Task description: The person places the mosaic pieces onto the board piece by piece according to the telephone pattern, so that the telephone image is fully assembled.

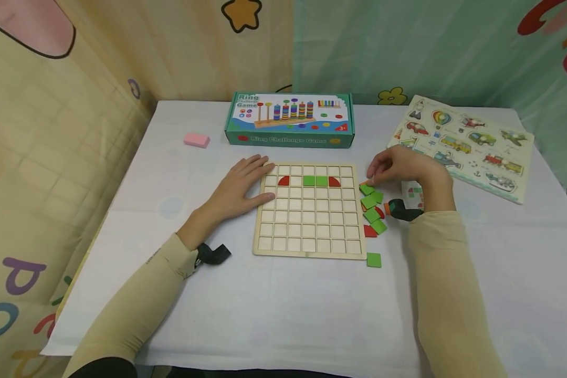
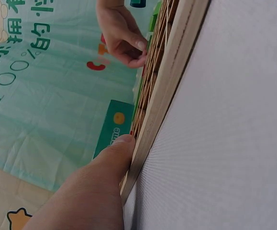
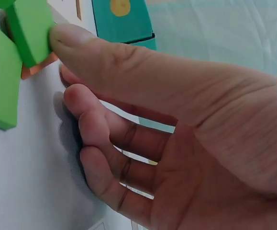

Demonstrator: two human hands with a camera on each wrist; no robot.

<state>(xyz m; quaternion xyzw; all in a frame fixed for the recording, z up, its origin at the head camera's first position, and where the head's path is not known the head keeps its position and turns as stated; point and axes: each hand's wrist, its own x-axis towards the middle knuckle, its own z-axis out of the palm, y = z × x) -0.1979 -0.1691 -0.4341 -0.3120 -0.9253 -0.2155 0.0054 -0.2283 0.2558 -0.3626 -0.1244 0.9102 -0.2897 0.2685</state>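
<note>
A wooden grid board [image 1: 310, 256] lies flat on the table. In its upper part sit two green square tiles [image 1: 315, 181] and two red quarter-round tiles [image 1: 334, 181]. My left hand [image 1: 238, 186] rests on the board's left edge, fingers extended; its thumb [image 2: 114, 153] lies along the rim in the left wrist view. Right of the board is a loose pile of green tiles [image 1: 371, 214] and red ones [image 1: 370, 231]. At the pile's far end my right hand [image 1: 392, 165] pinches the edge of a green tile [image 3: 35, 31], which overlaps an orange piece [image 3: 40, 67].
A Ring Challenge Game box [image 1: 290, 140] stands behind the board, with a pink block [image 1: 196, 139] to its left. At the back right lies a picture puzzle board [image 1: 472, 139]. A patterned card [image 1: 412, 193] is partly under my right wrist. One green tile [image 1: 374, 260] lies apart, nearer me.
</note>
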